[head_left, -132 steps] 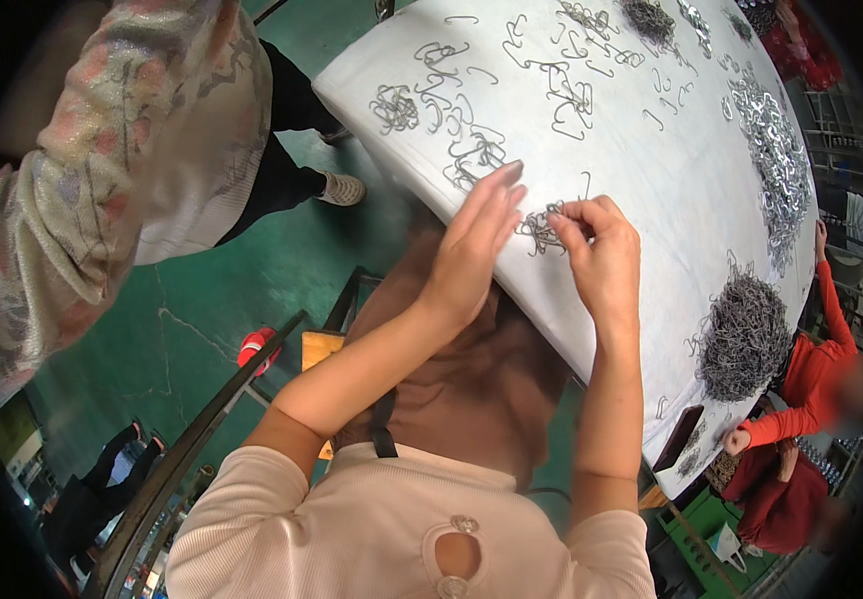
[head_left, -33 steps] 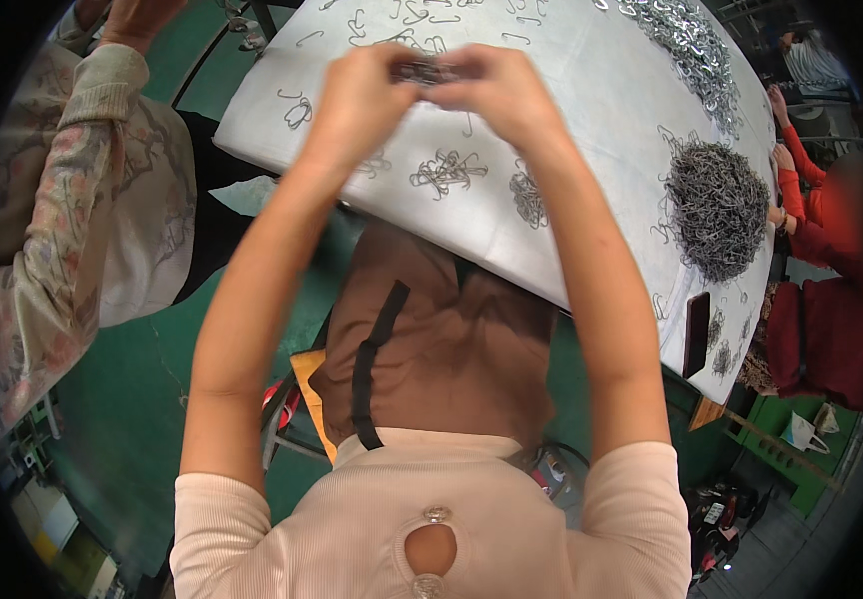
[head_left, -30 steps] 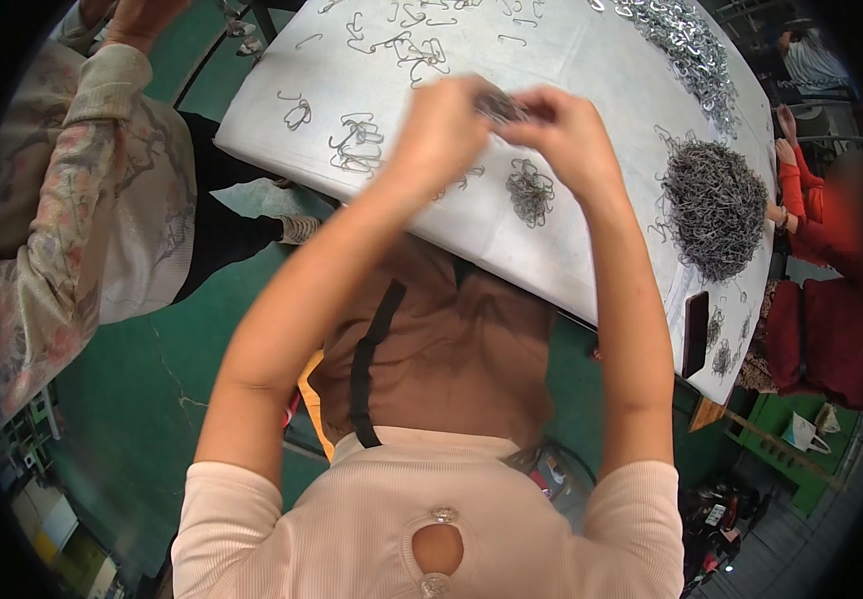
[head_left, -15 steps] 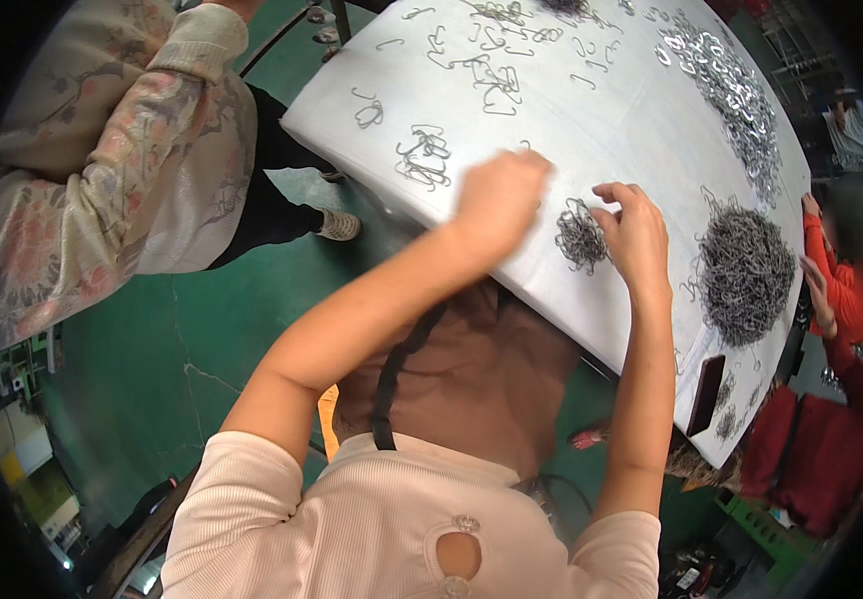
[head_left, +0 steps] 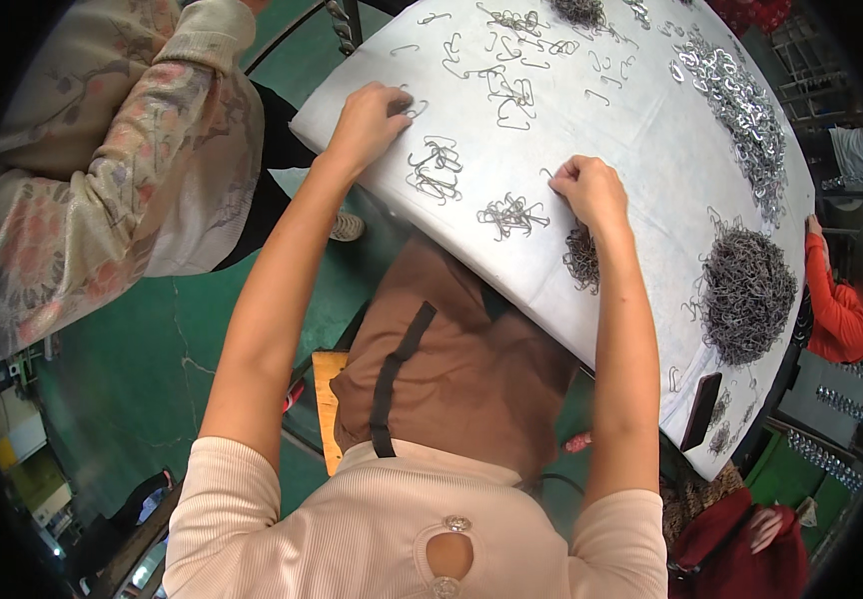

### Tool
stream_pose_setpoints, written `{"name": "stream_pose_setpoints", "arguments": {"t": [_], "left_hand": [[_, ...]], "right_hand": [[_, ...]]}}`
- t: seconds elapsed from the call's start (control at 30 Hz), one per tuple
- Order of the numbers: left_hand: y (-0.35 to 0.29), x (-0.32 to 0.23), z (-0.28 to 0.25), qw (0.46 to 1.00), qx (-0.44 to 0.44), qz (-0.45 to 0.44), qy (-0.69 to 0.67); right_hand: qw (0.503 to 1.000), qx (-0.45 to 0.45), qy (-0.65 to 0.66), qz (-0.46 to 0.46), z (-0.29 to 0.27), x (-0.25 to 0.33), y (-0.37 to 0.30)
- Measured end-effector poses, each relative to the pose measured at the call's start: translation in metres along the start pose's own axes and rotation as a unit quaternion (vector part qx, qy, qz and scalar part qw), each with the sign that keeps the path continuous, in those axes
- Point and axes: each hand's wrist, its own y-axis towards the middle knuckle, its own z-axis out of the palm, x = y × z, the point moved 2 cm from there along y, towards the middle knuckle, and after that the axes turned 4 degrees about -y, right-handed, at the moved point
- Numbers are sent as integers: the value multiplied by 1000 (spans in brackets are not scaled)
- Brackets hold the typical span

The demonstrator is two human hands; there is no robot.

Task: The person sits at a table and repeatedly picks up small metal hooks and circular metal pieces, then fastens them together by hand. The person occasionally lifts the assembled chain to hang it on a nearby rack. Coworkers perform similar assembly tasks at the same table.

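My left hand (head_left: 366, 128) is at the left edge of the white-covered table (head_left: 641, 130), thumb and fingers curled round a few bent wire hooks (head_left: 415, 108) that poke out past the fingertips. My right hand (head_left: 591, 190) pinches a wire hook (head_left: 548, 175) between thumb and fingers above the cloth. Between the hands lie a cluster of hooks (head_left: 435, 168) and a smaller heap of hooks (head_left: 513, 216). A denser clump of hooks (head_left: 580, 258) is partly hidden under my right wrist.
A big dark pile of hooks (head_left: 748, 290) and a long spread of shiny metal pieces (head_left: 736, 110) occupy the right side. Loose hooks (head_left: 506, 75) are scattered farther back. A dark phone (head_left: 701, 411) lies near the right corner. A person in a patterned jacket (head_left: 117, 170) stands left; others are at right.
My left hand has moved left and away to the hooks by the table's edge. My right hand has shifted left and closed on a hook. The smaller heap now shows between them.
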Motion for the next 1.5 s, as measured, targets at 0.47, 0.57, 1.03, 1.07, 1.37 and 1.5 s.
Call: {"name": "stream_pose_setpoints", "arguments": {"t": [0.47, 0.57, 1.03, 1.07, 1.37, 1.5], "left_hand": [[32, -46, 34, 995, 98, 19, -24], [34, -56, 48, 992, 114, 44, -30], [1, -178, 128, 951, 269, 82, -131], [-3, -182, 126, 949, 261, 83, -158], [9, -102, 73, 997, 38, 52, -38], [43, -78, 72, 994, -57, 40, 87]], "right_hand": [[982, -7, 156, -111, 0, 32, 88], [987, 90, 32, -126, -19, 17, 40], [991, -51, 117, -34, -22, -83, -36], [987, -90, 123, -58, -19, -88, -38], [959, -115, 68, -251, 19, -56, -72], [969, -71, 87, -220, 12, -61, -85]]}}
